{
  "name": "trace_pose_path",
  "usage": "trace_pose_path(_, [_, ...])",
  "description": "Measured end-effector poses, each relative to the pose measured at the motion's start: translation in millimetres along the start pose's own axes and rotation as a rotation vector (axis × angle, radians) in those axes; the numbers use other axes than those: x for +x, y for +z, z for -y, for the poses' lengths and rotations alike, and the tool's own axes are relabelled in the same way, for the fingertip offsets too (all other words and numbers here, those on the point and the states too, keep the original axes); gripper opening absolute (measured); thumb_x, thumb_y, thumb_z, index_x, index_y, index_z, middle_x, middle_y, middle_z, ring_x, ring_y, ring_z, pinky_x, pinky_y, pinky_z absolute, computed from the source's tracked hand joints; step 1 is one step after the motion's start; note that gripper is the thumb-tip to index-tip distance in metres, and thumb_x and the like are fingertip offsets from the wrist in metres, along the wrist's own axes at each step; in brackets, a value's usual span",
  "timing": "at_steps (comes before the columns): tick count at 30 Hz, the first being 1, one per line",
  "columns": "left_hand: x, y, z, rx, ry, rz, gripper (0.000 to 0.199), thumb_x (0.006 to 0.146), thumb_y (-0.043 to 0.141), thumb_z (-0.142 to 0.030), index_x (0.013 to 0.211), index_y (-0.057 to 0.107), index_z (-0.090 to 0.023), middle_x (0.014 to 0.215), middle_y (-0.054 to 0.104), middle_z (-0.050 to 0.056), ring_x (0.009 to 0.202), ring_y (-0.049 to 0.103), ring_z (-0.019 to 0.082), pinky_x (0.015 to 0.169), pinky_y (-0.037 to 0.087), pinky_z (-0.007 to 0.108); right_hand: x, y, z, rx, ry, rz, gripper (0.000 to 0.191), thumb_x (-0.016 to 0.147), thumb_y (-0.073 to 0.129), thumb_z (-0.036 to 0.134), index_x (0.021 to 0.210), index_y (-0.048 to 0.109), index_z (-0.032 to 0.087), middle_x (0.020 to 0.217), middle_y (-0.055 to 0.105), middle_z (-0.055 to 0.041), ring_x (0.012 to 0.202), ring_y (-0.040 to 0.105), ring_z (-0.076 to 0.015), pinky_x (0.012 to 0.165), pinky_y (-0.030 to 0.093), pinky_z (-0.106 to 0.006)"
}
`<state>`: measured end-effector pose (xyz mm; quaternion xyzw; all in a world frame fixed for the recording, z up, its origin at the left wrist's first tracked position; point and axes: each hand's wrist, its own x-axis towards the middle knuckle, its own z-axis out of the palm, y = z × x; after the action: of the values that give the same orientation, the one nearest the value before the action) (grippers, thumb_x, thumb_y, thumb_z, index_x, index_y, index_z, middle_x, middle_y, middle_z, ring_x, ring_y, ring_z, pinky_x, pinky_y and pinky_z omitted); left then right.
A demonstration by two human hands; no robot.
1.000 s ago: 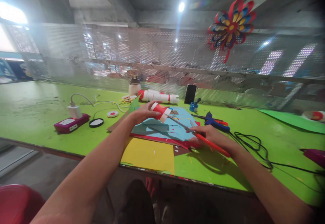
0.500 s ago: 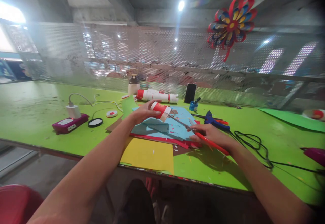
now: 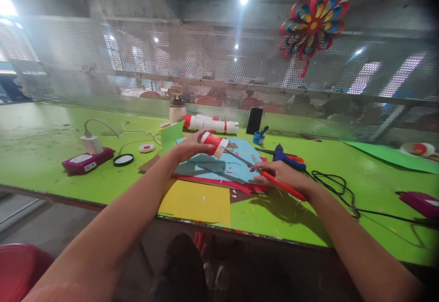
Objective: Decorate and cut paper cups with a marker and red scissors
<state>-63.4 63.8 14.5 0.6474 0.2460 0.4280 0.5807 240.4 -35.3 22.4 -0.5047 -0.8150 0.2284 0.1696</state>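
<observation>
Working over a smooth, scuffed green tabletop (image 3: 41, 151), close to the middle of its front edge. Reaching above a layered pile of flat paper, with pale blue sheets (image 3: 206, 167) uppermost, a red sheet (image 3: 212, 181) peeking out beneath and a matte yellow rectangle (image 3: 195, 203) running to that front edge. Facing a long white-and-red cylinder (image 3: 212, 124) toward the tabletop's back edge. Curling the right hand (image 3: 286, 174) around slim, red-handled scissors (image 3: 283, 186), aiming narrow metal blades up and leftward. Pinching a short, curved red-and-white paper cup (image 3: 215, 143) between thumb and fingers of the left hand (image 3: 192, 146), holding it tilted above the blue sheets. Bringing the blade tips to its pale rim, not showing clearly whether touching or just beside. Seeing thin white scraps (image 3: 234, 193) lying just off the yellow rectangle's right edge.
</observation>
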Motion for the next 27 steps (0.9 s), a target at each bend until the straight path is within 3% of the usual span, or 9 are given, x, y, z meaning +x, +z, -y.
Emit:
trace_pose_path(11, [-0.5, 8.9, -1.4, 0.013, -0.005, 0.024, 0.072, 0.068, 0.081, -0.017, 0.132, 0.049, -0.013, 0.094, 0.068, 0.008, 0.077, 0.066, 0.018, 0.068, 0.055, 0.031, -0.4, -0.8, -1.2, 0.028, -0.037, 0.016, 0.055, 0.085, 0.059, 0.056, 0.125, 0.067, 0.019, 0.111, 0.073, -0.0088, 0.099, 0.065, -0.0282, 0.084, 0.052, -0.038])
trace_pose_path(27, [0.9, 5.6, 3.1, 0.011, -0.061, 0.072, 0.073, 0.065, 0.082, -0.018, 0.132, 0.052, -0.015, 0.103, 0.069, 0.010, 0.082, 0.067, 0.019, 0.070, 0.055, 0.032, -2.8, -2.9, 6.3, -0.041, -0.038, 0.013, 0.054, 0.081, 0.064, 0.055, 0.121, 0.070, 0.020, 0.121, 0.071, -0.0095, 0.108, 0.063, -0.0319, 0.092, 0.049, -0.039])
